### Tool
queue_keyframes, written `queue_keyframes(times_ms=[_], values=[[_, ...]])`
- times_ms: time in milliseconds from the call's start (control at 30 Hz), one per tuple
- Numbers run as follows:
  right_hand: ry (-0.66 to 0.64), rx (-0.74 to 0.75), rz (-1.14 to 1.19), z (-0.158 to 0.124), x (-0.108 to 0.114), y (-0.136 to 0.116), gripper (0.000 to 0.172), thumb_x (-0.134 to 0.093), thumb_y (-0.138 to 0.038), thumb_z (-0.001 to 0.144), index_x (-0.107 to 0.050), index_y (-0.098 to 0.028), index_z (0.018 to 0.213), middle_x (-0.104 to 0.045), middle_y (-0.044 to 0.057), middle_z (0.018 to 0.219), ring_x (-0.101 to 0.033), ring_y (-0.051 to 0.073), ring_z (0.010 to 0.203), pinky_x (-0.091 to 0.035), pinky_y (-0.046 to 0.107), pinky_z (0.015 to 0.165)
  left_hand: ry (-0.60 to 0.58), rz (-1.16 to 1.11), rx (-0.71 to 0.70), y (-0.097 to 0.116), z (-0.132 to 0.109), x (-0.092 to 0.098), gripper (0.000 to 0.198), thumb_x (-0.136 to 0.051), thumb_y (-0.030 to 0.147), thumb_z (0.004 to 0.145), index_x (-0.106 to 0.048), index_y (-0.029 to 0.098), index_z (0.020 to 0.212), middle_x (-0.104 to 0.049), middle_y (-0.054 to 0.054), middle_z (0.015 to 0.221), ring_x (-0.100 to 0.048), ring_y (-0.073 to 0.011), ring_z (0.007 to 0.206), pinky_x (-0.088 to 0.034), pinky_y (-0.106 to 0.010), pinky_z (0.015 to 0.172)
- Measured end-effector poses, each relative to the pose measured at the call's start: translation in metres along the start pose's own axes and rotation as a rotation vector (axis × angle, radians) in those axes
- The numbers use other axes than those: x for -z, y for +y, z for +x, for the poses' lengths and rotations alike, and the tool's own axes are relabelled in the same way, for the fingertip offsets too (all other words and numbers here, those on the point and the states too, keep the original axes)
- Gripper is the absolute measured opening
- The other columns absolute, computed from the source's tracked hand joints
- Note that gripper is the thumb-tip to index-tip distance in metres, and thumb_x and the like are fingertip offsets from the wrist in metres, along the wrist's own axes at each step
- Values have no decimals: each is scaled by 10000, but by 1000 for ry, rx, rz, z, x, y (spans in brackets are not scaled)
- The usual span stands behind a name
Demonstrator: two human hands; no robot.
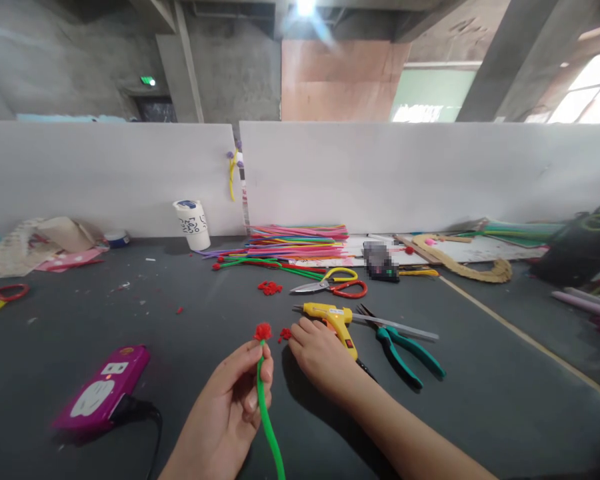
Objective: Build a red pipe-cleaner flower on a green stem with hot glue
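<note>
My left hand (233, 393) grips a green pipe cleaner (267, 420) with a small red fuzzy tuft (263, 331) at its top end, held upright over the dark table. My right hand (317, 353) rests on the table with its fingers curled, fingertips close to red scraps (285, 334). It lies next to the handle of a yellow glue gun (333, 317), touching or nearly touching it; I cannot tell which. Nothing shows in that hand.
Green-handled pliers (405, 347) and red-yellow scissors (337, 285) lie beyond the glue gun. A pile of coloured pipe cleaners (293, 243) sits by the white partition, near a white cup (193, 225). A pink power strip (103, 387) lies at left.
</note>
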State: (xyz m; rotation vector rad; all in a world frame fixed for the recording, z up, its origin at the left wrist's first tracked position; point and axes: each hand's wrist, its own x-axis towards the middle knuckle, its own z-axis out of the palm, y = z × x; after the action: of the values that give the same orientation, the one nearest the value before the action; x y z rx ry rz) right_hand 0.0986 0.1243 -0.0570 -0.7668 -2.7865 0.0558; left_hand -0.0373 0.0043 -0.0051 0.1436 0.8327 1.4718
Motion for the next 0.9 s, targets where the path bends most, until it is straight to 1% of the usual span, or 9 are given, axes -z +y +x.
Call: queue_keyframes(times_ms=[100,167,200,333,433,500,600,733,900], values=[[98,-73,162,0,12,-1,144,-571,-263,932,-622,-146,998,-654,40,977,-639,160,842,-543,344,748,1,-18,21,0,0,0,154,-583,115,845,-665,67,724,-574,2,571,-397,-1,371,-357,-116,378],[180,-129,299,-2,28,-4,84,-548,-163,917,-613,-145,868,-652,1,787,-630,123,706,-532,262,645,-5,-27,36,1,-1,-1,154,-592,119,838,-664,67,712,-570,4,565,-399,0,366,-351,-112,370],[218,-149,369,-3,38,-6,108,-518,-122,910,-604,-154,853,-646,-10,737,-621,108,662,-517,222,597,-10,-28,41,1,-1,-2,152,-599,119,831,-665,67,704,-569,4,562,-400,0,363,-351,-112,367],[339,-161,591,-10,73,-22,157,-496,-112,888,-613,-178,971,-676,-10,791,-639,99,672,-513,193,602,-31,-4,38,1,-5,-6,119,-662,124,773,-671,71,668,-571,12,540,-395,2,345,-357,-115,355],[428,-119,862,-15,89,-36,105,-543,-140,863,-630,-199,859,-684,-21,760,-648,104,674,-514,197,627,-42,19,27,1,-7,-7,96,-705,148,738,-679,85,669,-591,12,548,-396,2,344,-360,-115,351],[439,-96,951,-17,93,-43,103,-559,-128,856,-622,-204,825,-683,-33,729,-646,97,650,-506,185,619,-20,42,26,1,-8,-8,63,-718,147,719,-688,101,686,-610,5,549,-413,-6,352,-359,-109,349],[461,-22,814,-18,93,-48,118,-585,-98,852,-637,-200,822,-672,-31,741,-625,86,658,-483,171,627,40,87,36,2,-10,-13,73,-757,146,658,-704,112,695,-636,-9,538,-435,-14,349,-364,-97,336],[551,38,640,-17,87,-48,116,-595,-82,854,-658,-178,838,-614,0,826,-583,83,694,-464,171,627,49,125,38,2,-12,-19,164,-826,191,561,-702,114,637,-632,-4,488,-420,-10,327,-359,-92,321],[576,61,543,-15,81,-49,123,-556,-89,885,-637,-160,825,-590,18,813,-567,105,691,-462,211,625,21,131,26,-1,-13,-20,181,-837,236,554,-706,127,616,-639,6,482,-424,-7,330,-363,-89,337]])
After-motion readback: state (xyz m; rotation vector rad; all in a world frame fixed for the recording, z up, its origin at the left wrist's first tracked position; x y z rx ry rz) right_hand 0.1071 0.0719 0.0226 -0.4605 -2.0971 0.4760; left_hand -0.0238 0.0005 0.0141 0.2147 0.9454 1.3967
